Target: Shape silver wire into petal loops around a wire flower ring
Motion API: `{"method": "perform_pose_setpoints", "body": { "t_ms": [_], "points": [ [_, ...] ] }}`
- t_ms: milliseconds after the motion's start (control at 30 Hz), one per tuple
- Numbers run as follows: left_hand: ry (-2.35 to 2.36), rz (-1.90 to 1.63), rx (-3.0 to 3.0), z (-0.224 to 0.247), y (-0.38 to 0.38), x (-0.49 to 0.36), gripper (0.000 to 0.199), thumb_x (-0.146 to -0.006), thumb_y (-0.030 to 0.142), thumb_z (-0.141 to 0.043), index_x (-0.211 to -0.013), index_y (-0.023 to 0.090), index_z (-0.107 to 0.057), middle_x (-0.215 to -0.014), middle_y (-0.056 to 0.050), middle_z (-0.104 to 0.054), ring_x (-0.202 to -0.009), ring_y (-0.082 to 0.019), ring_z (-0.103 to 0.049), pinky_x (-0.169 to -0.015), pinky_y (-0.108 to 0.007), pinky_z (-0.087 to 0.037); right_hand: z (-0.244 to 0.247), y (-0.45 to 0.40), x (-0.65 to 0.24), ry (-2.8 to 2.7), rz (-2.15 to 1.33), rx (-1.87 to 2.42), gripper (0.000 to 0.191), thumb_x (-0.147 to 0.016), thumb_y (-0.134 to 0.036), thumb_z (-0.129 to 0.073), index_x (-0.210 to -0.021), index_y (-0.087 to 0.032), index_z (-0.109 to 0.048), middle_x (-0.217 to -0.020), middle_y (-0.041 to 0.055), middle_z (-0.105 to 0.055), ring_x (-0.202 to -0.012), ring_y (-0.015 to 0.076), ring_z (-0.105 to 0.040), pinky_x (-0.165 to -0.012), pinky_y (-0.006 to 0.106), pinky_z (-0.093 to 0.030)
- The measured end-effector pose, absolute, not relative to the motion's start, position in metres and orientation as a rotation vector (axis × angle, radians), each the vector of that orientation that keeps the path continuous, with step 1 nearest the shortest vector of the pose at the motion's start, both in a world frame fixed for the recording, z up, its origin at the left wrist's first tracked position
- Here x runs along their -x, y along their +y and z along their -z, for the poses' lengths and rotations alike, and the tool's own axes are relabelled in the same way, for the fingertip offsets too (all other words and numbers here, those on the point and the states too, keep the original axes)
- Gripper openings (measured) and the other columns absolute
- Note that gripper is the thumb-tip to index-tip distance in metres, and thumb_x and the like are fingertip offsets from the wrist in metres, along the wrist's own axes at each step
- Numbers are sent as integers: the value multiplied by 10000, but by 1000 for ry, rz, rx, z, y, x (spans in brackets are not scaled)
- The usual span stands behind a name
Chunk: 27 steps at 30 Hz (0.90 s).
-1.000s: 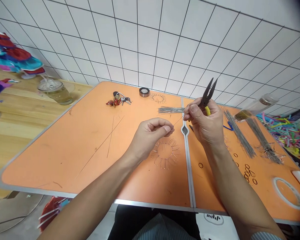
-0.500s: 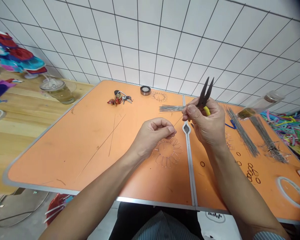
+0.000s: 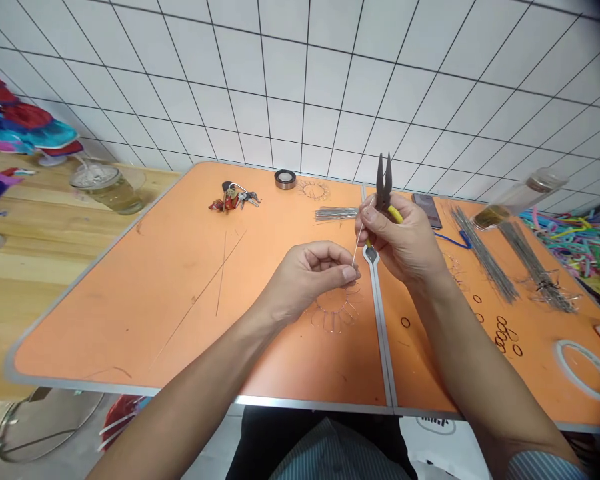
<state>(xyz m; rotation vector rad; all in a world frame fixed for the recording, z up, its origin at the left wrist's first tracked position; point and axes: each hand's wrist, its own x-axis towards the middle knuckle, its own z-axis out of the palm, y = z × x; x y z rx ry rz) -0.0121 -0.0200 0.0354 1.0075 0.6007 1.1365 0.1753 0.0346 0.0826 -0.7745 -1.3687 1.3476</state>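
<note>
My left hand [image 3: 310,287] pinches a thin steel wire [image 3: 359,243] between thumb and fingertips, just above a wire flower shape [image 3: 336,319] lying on the orange folding table [image 3: 130,313]. My right hand [image 3: 400,243] grips long-nosed pliers [image 3: 384,183] with yellow handles, their dark jaws pointing up. The upper end of the wire reaches the fingers of my right hand. A bundle of straight wires [image 3: 336,214] lies just beyond my hands, and the hands partly hide the flower shape.
Farther right lie wire bundles [image 3: 485,257], a phone [image 3: 427,210], small dark rings [image 3: 503,333] and a tape roll [image 3: 585,370]. Keys [image 3: 233,198], a smaller tape roll [image 3: 285,179] and a second wire flower [image 3: 314,191] sit at the back. Colourful pipe cleaners [image 3: 575,240] pile beyond the right edge.
The pliers have turned more upright, and my hands have come closer together. The wire now stands steeper. The whole view has shifted slightly as my head moved.
</note>
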Motion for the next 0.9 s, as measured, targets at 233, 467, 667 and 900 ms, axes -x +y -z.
{"method": "perform_pose_setpoints", "body": {
  "t_ms": [233,467,667,900],
  "points": [
    [582,-1139,-1020,-36,-21,13,182,-827,295,-983,-868,180,-848,-826,-33,-767,-752,-114,-705,-757,-238,-601,-80,37,-175,-1323,-1449,793,385,-828,-436,-1019,-954,-217,-729,-821,-19,-712,-647,106,-652,-629,256,-547],
    [578,-1146,-1025,-36,-22,13,146,-850,283,-962,-873,187,-855,-830,-32,-778,-754,-108,-716,-757,-217,-604,-80,37,-175,-1320,-1452,806,413,-806,-447,-1029,-955,-209,-726,-820,-18,-717,-643,104,-655,-618,252,-546],
    [557,-1147,-1028,-37,-24,13,100,-877,265,-930,-878,194,-859,-841,-36,-793,-772,-111,-732,-764,-213,-605,-80,38,-175,-1325,-1459,807,406,-803,-437,-1031,-947,-204,-732,-796,-18,-719,-637,105,-657,-616,247,-544],
    [585,-1098,-982,-39,-24,15,178,-904,344,-888,-850,182,-835,-854,-53,-806,-733,-122,-731,-692,-226,-592,-84,35,-176,-1438,-1459,783,405,-792,-451,-1037,-934,-216,-739,-817,-14,-710,-657,115,-639,-634,269,-547]
  ]
}}
